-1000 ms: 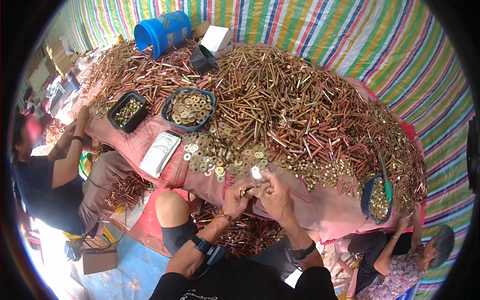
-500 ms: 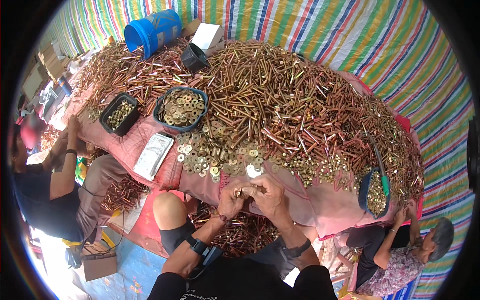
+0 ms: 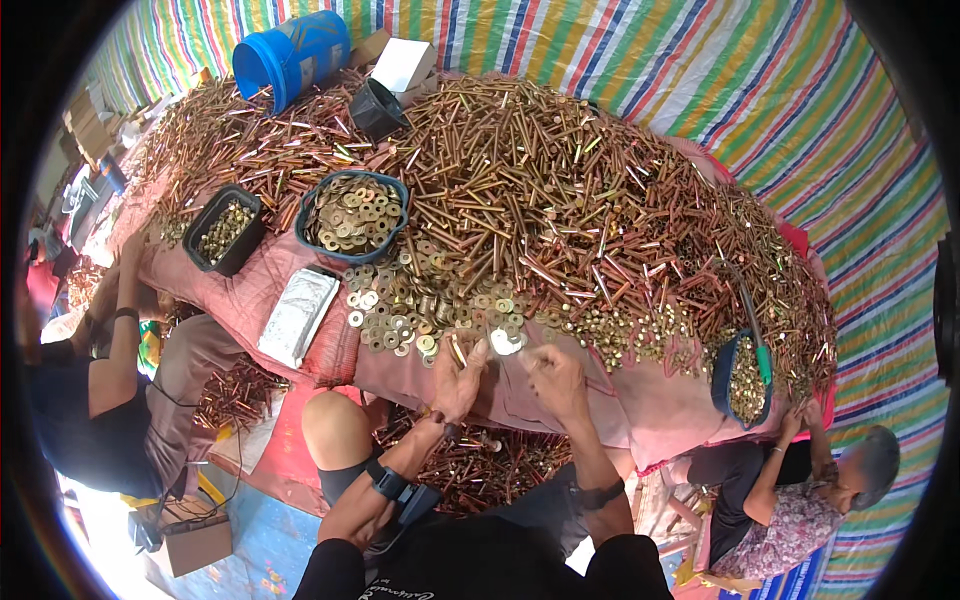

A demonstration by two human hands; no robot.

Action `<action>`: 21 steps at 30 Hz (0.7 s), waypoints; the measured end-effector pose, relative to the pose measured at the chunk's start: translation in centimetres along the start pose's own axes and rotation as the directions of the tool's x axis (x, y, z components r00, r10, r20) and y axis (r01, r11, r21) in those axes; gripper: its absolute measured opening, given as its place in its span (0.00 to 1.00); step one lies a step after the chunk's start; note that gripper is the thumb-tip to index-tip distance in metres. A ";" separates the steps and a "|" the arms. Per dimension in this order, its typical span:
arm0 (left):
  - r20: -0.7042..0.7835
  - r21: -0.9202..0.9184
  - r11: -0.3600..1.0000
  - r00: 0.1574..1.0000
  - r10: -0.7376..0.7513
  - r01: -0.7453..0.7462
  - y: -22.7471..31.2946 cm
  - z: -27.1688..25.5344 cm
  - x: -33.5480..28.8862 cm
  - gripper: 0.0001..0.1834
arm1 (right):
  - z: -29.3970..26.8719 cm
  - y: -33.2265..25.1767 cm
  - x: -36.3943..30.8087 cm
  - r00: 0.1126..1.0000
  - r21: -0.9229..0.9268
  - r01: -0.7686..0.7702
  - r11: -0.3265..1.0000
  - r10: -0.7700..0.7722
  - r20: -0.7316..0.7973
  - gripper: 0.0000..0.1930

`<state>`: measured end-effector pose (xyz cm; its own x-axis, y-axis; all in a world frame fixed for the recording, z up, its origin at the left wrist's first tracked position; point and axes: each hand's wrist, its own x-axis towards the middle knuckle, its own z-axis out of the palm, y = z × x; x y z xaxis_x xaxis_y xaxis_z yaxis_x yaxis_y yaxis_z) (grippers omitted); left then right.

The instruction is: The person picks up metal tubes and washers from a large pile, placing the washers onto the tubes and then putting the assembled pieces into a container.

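Observation:
My left hand [image 3: 458, 385] is closed on a thin brass-coloured bolt [image 3: 458, 350], which sticks up between thumb and fingers at the near edge of the washer pile. My right hand [image 3: 558, 382] is a little apart from it, over the pink cloth; motion smears its fingers, and whether they hold anything is unclear. Just beyond my hands lie loose flat washers [image 3: 420, 310]. Small nuts [image 3: 620, 340] are scattered farther right. A large heap of long bolts [image 3: 560, 190] rises behind them.
A blue-rimmed basin of washers [image 3: 353, 258], a dark tub of nuts [image 3: 240, 252] and a silvery packet [image 3: 298, 318] sit left. A nut container [image 3: 730, 400] is right. At the back are a blue bucket [image 3: 310, 60] and black pot [image 3: 378, 125]. People work at both sides.
My hands were together over the near cloth edge; now they are apart. The left has moved up toward the washers with the bolt, the right up and slightly right.

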<state>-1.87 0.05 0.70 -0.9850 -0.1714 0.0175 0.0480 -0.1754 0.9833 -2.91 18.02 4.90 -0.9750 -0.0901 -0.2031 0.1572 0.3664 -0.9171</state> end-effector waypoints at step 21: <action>0.053 -0.127 0.992 0.999 -0.004 0.010 0.9 -0.2 -1.2 0.07 | 0.3 -4.1 2.0 0.995 0.507 0.027 0.861 -0.070 0.065 0.08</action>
<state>-0.60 -0.11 1.54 -0.9926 -0.1195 0.0236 0.0587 -0.2992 0.9524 -5.48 16.03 8.08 -0.9714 -0.1753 -0.1603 0.1883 -0.1567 -0.9695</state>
